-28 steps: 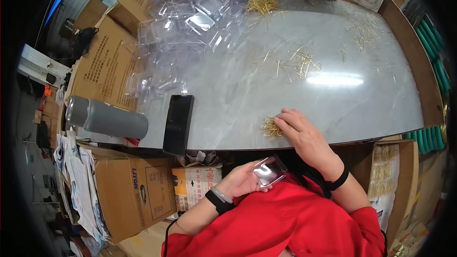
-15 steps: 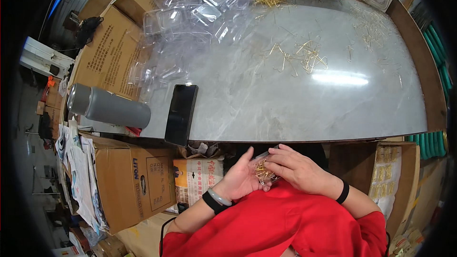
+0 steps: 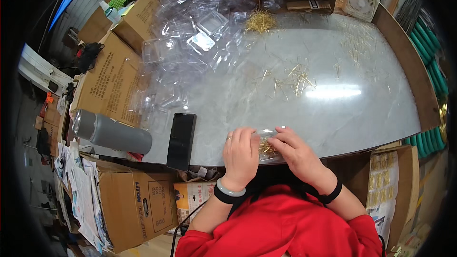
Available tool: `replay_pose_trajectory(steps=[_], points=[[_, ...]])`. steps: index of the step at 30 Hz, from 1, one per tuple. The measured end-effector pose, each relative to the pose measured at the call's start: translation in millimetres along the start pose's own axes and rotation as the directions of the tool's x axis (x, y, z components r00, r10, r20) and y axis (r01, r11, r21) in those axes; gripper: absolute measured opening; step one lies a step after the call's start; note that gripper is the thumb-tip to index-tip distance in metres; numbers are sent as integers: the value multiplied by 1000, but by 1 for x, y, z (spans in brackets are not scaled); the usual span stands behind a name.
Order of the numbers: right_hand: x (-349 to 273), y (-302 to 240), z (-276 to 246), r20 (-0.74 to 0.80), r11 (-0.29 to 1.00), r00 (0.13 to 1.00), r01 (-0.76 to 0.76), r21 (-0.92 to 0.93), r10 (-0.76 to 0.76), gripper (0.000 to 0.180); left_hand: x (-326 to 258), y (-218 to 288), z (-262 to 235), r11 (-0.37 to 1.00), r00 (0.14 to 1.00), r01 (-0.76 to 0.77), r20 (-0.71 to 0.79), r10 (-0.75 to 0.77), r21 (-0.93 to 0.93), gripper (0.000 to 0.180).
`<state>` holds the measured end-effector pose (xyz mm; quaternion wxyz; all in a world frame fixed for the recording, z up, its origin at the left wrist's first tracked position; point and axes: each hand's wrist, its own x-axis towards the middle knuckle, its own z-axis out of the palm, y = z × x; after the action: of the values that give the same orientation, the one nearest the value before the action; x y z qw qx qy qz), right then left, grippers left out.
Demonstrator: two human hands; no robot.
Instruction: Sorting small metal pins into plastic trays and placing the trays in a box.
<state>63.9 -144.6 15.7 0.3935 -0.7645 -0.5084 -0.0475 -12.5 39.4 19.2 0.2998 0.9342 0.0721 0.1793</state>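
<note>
- Left hand and right hand both grip a clear plastic case of gold pins at the table's near edge.
- Black phone at nine o'clock.
- Loose gold pins at twelve o'clock, farther.
- Empty clear cases heaped at eleven o'clock, farthest.

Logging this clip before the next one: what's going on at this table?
A person in a red top holds a small clear plastic case with both hands at the near edge of a grey table. The left hand and right hand press on it; thin gold pins show inside. More gold pins and empty clear cases lie farther back.
</note>
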Motion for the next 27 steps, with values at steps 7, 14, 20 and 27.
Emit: replay_pose_trajectory(steps=[7,14,20,27], points=[[8,-5,-7,14,939,967,-249,238,253,59,-14,-4,11,960,954,-278,105,280,-31,69],[-8,7,-30,25,914,968,-244,325,249,69,-13,-2,14,969,961,-248,126,247,-6,58],[-26,0,-24,-86,932,942,-303,201,324,52,-3,1,8,956,952,-287,91,291,-57,49],[-17,3,-20,-112,792,838,-449,414,534,29,-3,1,13,933,911,-360,207,356,-22,43]])
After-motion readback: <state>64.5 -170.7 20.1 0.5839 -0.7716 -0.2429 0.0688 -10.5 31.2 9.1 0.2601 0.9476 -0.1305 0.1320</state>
